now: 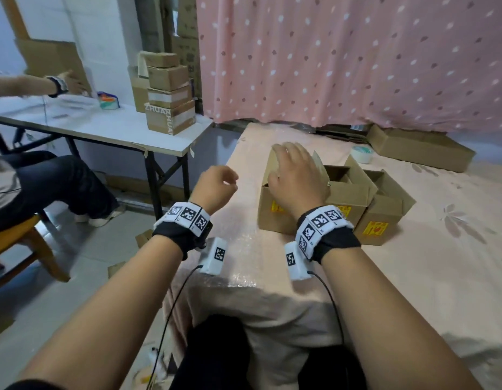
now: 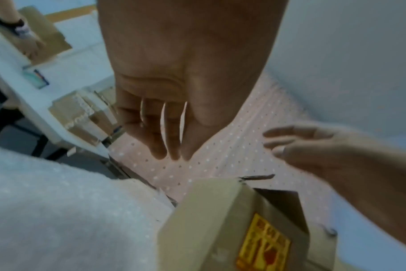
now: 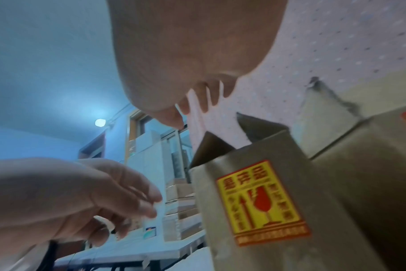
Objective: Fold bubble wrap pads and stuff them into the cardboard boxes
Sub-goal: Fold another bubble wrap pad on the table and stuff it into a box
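Three open cardboard boxes with yellow fragile stickers stand in a row on the pink-clothed table (image 1: 441, 249). My right hand (image 1: 294, 175) hovers with spread, straight fingers over the top of the nearest box (image 1: 275, 212), holding nothing; the box's inside is hidden by the hand. Left of that box my left hand (image 1: 216, 187) hangs in the air, loosely curled and empty. A sheet of bubble wrap (image 1: 241, 249) lies flat on the table's near left corner, under both wrists. In the left wrist view the left hand's fingers (image 2: 160, 139) point down above the bubble wrap (image 2: 58, 210) and the box (image 2: 220, 220).
A tape roll (image 1: 362, 153) and a long flat carton (image 1: 421, 149) lie at the back of the table. To the left, another person (image 1: 33, 181) sits at a white folding table (image 1: 103, 128) with stacked boxes (image 1: 169, 97). A pink curtain (image 1: 356, 57) hangs behind.
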The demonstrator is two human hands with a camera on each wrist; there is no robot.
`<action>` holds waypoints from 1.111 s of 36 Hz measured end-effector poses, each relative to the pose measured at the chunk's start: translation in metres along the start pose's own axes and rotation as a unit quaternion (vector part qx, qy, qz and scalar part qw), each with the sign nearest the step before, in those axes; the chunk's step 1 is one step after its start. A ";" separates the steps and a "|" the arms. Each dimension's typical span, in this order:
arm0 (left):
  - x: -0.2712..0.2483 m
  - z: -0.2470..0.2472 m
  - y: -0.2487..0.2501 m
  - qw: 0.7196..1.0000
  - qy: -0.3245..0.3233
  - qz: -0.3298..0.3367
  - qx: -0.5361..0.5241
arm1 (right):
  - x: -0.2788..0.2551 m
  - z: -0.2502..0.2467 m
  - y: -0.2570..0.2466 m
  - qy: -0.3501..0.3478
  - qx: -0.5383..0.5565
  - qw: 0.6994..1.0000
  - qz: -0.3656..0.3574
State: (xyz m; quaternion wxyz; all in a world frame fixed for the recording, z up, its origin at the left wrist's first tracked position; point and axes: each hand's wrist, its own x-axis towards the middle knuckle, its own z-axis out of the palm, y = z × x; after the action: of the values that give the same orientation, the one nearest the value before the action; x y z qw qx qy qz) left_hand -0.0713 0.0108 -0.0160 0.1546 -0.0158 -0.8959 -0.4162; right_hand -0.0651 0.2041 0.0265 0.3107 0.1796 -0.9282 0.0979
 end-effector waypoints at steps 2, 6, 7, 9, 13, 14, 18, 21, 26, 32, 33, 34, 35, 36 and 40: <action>-0.009 -0.007 -0.008 0.994 -0.067 -0.032 0.080 | -0.006 -0.001 -0.017 0.047 0.013 0.998 -0.050; -0.030 -0.004 -0.018 0.960 -0.214 -0.063 0.170 | -0.020 0.001 -0.053 -0.122 0.093 0.988 -0.023; -0.035 0.001 -0.023 0.951 -0.236 -0.067 0.185 | -0.023 0.003 -0.061 -0.195 0.100 0.976 0.000; -0.042 0.013 -0.032 0.947 -0.243 -0.065 0.202 | -0.034 0.010 -0.071 -0.338 0.078 0.938 0.025; -0.052 0.022 -0.045 0.962 -0.187 -0.041 0.196 | -0.056 0.031 -0.074 -0.423 0.001 0.905 0.047; -0.054 0.022 -0.047 0.965 -0.176 -0.032 0.191 | -0.059 0.036 -0.072 -0.411 0.005 0.910 0.053; -0.067 0.029 -0.054 0.974 -0.121 0.018 0.189 | -0.062 0.047 -0.069 -0.389 0.008 0.919 0.063; -0.075 0.035 -0.054 0.975 -0.087 0.055 0.199 | -0.065 0.052 -0.069 -0.369 0.013 0.927 0.062; -0.082 0.036 -0.049 0.969 -0.064 0.082 0.225 | -0.075 0.057 -0.071 -0.328 0.010 0.943 0.056; -0.083 0.042 -0.040 0.943 -0.097 0.093 0.305 | -0.084 0.060 -0.069 -0.329 0.005 0.943 0.043; -0.084 0.043 -0.038 0.939 -0.101 0.094 0.315 | -0.084 0.060 -0.069 -0.330 0.007 0.943 0.042; -0.085 0.044 -0.037 0.937 -0.102 0.093 0.321 | -0.084 0.059 -0.069 -0.330 0.008 0.943 0.042; -0.085 0.044 -0.035 0.937 -0.101 0.092 0.323 | -0.084 0.058 -0.069 -0.329 0.008 0.943 0.042; -0.085 0.044 -0.034 0.938 -0.099 0.089 0.321 | -0.085 0.057 -0.069 -0.328 0.009 0.944 0.042; -0.086 0.041 -0.035 0.956 -0.085 0.065 0.273 | -0.086 0.058 -0.067 -0.319 -0.002 0.947 0.044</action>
State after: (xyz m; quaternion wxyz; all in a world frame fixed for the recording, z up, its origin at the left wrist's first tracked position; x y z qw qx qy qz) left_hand -0.0054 0.0280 -0.0917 0.1031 -0.0667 -0.9823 -0.1417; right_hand -0.0058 0.1490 -0.0673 -0.0059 0.1595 -0.9860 0.0474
